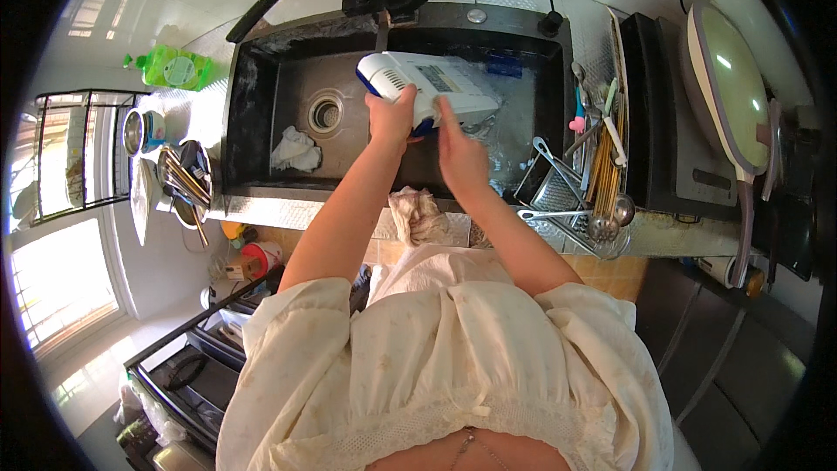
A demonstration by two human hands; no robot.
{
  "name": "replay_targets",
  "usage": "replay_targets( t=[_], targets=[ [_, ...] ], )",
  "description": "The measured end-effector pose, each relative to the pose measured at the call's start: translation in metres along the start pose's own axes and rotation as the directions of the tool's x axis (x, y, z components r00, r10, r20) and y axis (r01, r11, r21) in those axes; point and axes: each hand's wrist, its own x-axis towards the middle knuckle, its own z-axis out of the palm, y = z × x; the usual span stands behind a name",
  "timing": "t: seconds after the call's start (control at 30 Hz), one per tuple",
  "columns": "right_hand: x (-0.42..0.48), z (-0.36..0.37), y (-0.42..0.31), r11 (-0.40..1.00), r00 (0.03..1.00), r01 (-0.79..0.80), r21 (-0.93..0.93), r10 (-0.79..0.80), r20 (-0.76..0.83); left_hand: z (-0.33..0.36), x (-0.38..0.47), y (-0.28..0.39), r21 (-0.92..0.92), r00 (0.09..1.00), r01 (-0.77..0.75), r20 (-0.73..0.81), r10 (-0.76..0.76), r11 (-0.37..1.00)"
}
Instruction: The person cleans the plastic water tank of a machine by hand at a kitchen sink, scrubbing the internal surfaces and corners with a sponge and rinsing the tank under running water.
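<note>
A white plastic appliance (418, 69) with blue edges, a vent grille and a printed label is held tilted above the sink. My left hand (391, 114) grips its near left side, thumb on the upper face. The index finger of my right hand (463, 154) reaches to the near edge of the appliance; its other fingers are curled and partly hidden, so any grip there is unclear. Below lies the dark double sink (252, 111). Clear water and a blue object (503, 66) show in its right basin, and a crumpled white cloth (295, 149) rests in the left one beside the drain (325, 111).
A black faucet (392, 0) rises behind the sink. Green soap bottle (176, 69) and utensil holder (189, 176) stand left. Graters (556, 199), chopsticks (608, 170) and ladles crowd the right rim, beside an upright pan (729, 88). A rag (418, 216) hangs over the front edge.
</note>
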Motion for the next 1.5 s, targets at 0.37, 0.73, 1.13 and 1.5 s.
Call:
replay_targets(
  t=[0.37,0.73,1.13,1.5],
  targets=[
    [-0.005,0.005,-0.014,0.996,0.997,0.062,0.069,-0.066,0.049,-0.010,0.013,-0.006,0.129,0.999,-0.054,0.013,0.053,0.990],
    [-0.004,-0.044,-0.012,0.610,0.818,-0.548,0.572,0.250,0.518,0.013,-0.021,-0.044,0.090,0.812,-0.581,0.006,0.583,0.809],
    [0.064,-0.094,-0.011,0.974,0.972,0.226,0.008,-0.226,0.070,0.016,-0.026,0.005,-0.056,0.701,-0.705,0.088,0.707,0.706],
    [0.063,-0.104,0.008,0.945,0.958,0.286,-0.159,-0.276,0.082,0.050,-0.020,-0.015,0.147,0.664,-0.747,0.095,0.742,0.649]
  ],
)
